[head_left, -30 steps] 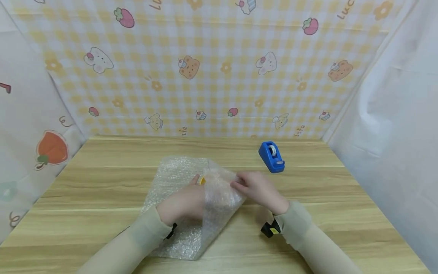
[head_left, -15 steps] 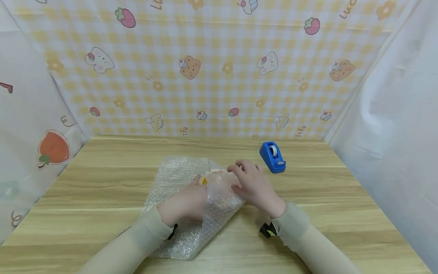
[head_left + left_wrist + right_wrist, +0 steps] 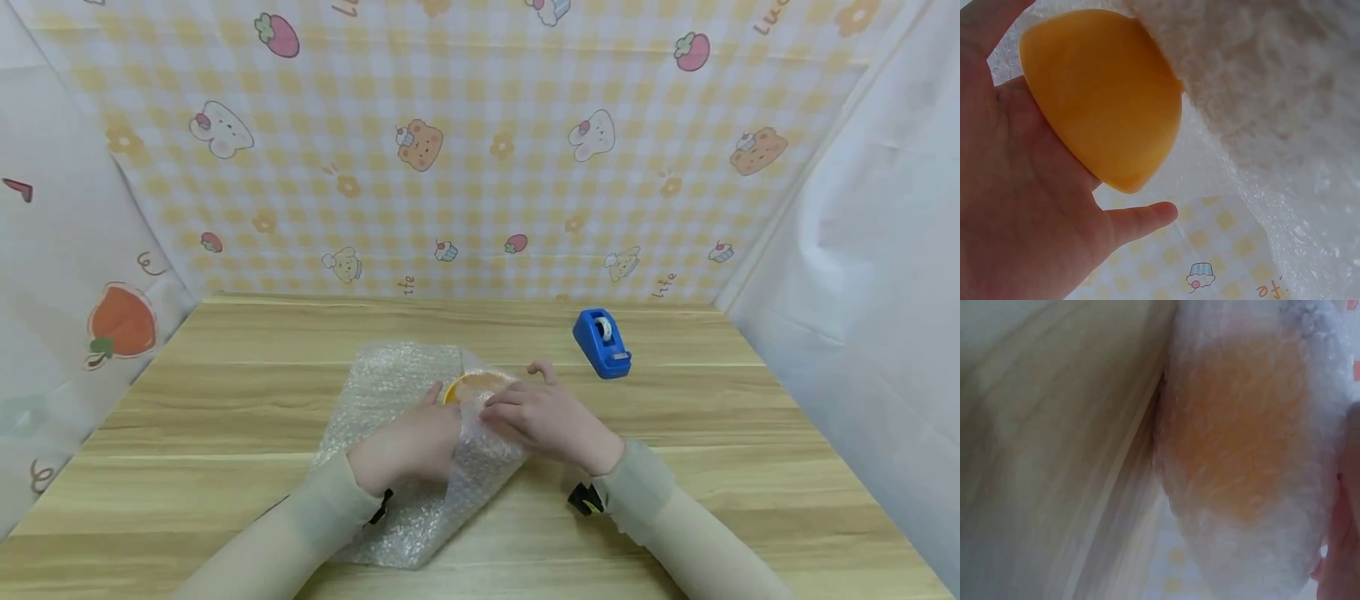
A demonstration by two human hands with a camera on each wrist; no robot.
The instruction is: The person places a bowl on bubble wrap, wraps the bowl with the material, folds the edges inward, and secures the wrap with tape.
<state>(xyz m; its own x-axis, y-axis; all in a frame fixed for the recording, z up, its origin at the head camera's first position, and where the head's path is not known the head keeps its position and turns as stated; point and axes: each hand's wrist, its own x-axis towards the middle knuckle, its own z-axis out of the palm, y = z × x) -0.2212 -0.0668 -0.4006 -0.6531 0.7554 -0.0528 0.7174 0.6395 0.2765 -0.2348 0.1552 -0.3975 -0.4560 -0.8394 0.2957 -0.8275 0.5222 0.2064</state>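
A yellow bowl [image 3: 1104,94] stands on a sheet of bubble wrap [image 3: 375,400], one side of the sheet folded up over it from the right. In the head view only part of its rim shows; the right wrist view has it blurred behind the wrap. My left hand [image 3: 412,437] lies against the bowl's left side, palm to its wall, thumb straight and apart; its other fingers are partly hidden by bowl and wrap. With bent fingertips my right hand [image 3: 551,417] presses the folded wrap down at the bowl's mouth, one finger raised.
A blue tape dispenser [image 3: 602,343] with a roll in it stands behind my right hand on the wooden table [image 3: 675,467]. A checked cloth [image 3: 480,192] hangs along the back edge, and white cloth hangs at both sides.
My right hand first pinches the wrap's edge, then lets go and shifts left onto the bowl's top. More of the yellow rim shows now. The left hand stays in place.
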